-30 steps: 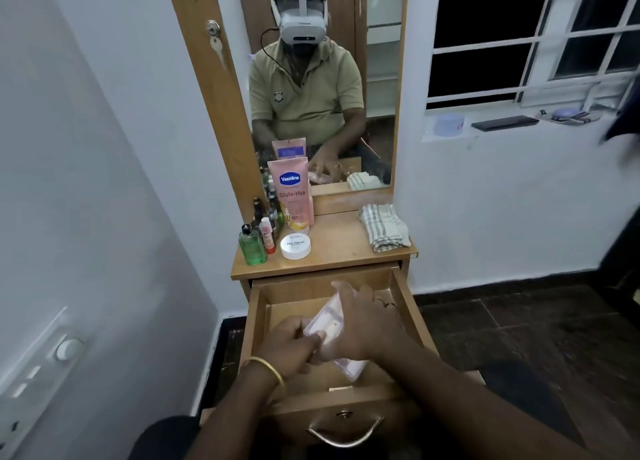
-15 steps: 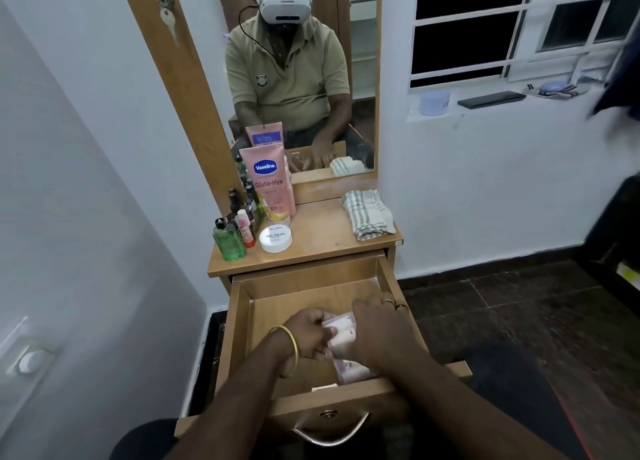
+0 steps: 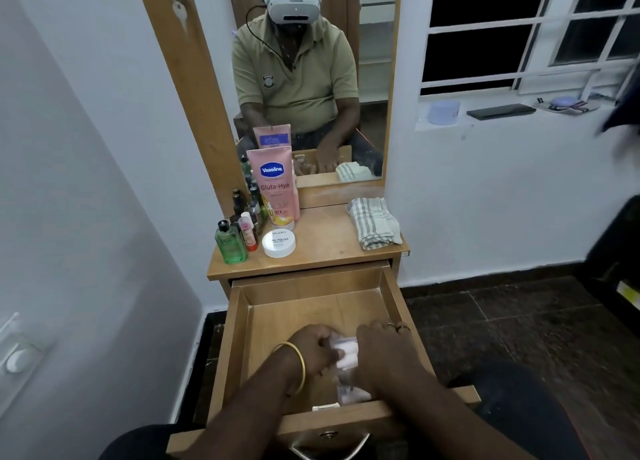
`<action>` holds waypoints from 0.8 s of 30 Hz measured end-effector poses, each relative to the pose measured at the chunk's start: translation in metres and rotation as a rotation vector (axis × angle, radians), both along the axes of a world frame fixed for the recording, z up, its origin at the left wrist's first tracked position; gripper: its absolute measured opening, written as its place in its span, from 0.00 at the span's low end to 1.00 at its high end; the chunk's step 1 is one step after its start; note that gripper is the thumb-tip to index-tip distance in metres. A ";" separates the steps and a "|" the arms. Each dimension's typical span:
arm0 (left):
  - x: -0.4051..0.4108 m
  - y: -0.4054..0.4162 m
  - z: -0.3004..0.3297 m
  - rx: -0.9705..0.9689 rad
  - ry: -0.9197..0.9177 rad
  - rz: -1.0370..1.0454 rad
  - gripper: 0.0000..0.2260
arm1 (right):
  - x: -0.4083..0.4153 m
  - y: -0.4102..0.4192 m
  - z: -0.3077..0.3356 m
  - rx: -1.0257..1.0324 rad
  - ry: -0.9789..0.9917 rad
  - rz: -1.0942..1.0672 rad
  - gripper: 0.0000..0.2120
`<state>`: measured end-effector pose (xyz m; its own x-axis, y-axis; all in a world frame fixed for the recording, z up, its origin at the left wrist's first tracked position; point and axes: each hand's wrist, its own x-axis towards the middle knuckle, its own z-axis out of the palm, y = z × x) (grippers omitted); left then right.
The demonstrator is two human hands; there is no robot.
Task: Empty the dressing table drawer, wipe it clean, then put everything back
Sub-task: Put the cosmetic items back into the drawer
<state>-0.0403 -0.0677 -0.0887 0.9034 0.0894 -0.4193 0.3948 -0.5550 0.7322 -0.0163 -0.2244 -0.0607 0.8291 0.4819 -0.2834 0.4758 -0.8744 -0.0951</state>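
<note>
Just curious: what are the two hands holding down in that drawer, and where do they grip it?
A clear plastic packet: the left hand pinches its left edge, the right hand grips its right side.

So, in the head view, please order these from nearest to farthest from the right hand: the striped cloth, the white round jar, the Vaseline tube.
From the right hand:
1. white round jar, tabletop front, left.
2. striped cloth, tabletop right; close to the jar's distance.
3. Vaseline tube, against the mirror.

The pink tube (image 3: 276, 185) standing on the table (image 3: 322, 241) is showing "Vaseline" in a blue badge, "Gluta-Hya" beneath it and "10X" near its foot. The white round jar (image 3: 278, 244) in front of it is reading "NAIL POLISH"; its smaller print is staying too blurred to make out.
</note>
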 end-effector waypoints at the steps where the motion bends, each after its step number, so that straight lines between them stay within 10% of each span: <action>1: 0.001 0.001 -0.001 0.029 -0.021 -0.007 0.03 | 0.000 0.001 0.000 -0.016 0.001 0.004 0.36; 11: -0.002 0.009 0.004 0.350 -0.071 -0.082 0.15 | 0.009 0.015 0.036 0.181 -0.101 -0.057 0.13; 16: 0.000 0.012 0.012 0.400 -0.077 -0.064 0.16 | 0.044 0.087 0.092 0.650 -0.132 -0.208 0.25; 24: 0.001 0.013 0.006 0.466 -0.140 -0.060 0.17 | 0.082 0.159 0.079 0.484 -0.178 -0.249 0.43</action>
